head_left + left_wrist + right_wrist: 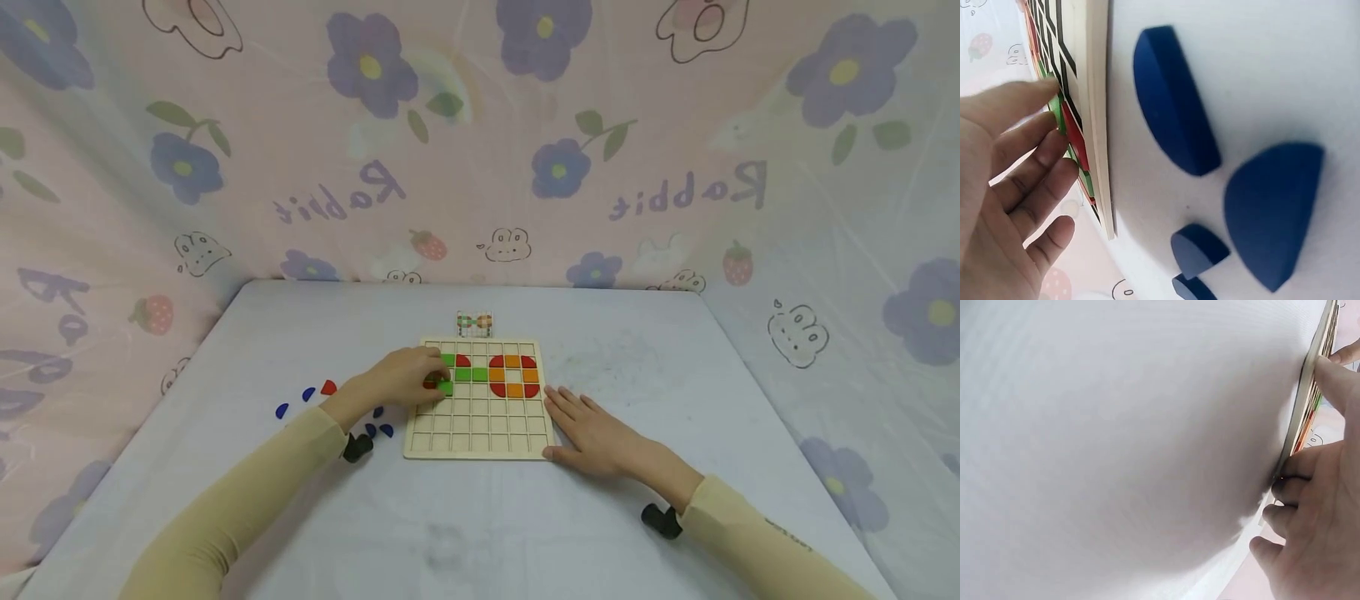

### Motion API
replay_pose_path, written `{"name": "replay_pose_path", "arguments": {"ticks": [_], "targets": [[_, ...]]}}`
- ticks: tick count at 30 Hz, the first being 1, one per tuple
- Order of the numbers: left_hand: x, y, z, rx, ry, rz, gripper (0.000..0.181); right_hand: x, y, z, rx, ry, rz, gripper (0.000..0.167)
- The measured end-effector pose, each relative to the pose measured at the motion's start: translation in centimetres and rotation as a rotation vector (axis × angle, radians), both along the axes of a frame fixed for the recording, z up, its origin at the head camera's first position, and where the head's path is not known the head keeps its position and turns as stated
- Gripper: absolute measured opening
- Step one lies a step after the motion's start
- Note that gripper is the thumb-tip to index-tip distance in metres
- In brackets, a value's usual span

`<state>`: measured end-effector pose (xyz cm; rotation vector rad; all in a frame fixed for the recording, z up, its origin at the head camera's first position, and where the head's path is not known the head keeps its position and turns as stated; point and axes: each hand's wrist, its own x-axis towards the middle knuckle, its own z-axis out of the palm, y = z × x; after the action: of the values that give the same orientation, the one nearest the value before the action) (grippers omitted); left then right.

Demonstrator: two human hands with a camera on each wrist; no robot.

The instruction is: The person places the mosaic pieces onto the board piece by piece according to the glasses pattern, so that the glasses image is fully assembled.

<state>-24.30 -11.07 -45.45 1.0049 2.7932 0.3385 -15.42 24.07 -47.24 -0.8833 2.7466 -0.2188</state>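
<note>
A wooden grid board (480,425) lies on the table, with red, orange and green pieces in its upper rows. Over the board's left part, my left hand (408,377) has its fingertips at a green piece (446,388); in the left wrist view the fingers of that hand (1029,169) are bent beside green and red pieces (1075,134). Whether they pinch one cannot be told. My right hand (600,435) rests at the board's right edge, fingers extended; in the right wrist view this hand (1316,512) touches the board's edge (1297,419).
Blue pieces (282,411) and a red piece (328,387) lie on the table left of the board, some near my left wrist. Blue ones (1175,100) appear close in the left wrist view. A small patterned card (475,323) lies behind the board. A patterned curtain surrounds the table.
</note>
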Motion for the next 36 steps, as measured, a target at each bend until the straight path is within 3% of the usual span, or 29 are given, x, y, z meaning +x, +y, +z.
{"name": "replay_pose_path", "arguments": {"ticks": [10,16,21,29,36], "targets": [[-0.2,-0.1,0.0,-0.012,0.018,0.003,0.027,-0.2,-0.3,0.2,0.012,0.004,-0.001,0.085],[-0.4,-1.6,0.9,0.054,0.039,0.049,0.027,-0.4,-0.3,0.2,0.017,-0.005,-0.015,0.085],[-0.2,-4.4,1.6,0.082,0.064,0.111,0.027,0.0,-0.1,0.2,0.007,-0.004,-0.012,0.085],[0.2,-10.7,2.5,0.074,0.102,0.207,0.027,0.0,0.0,0.1,-0.008,0.011,-0.001,0.084],[1.3,-14.9,1.8,0.019,0.055,0.245,0.024,-0.2,0.0,0.0,-0.007,0.014,-0.003,0.085]]}}
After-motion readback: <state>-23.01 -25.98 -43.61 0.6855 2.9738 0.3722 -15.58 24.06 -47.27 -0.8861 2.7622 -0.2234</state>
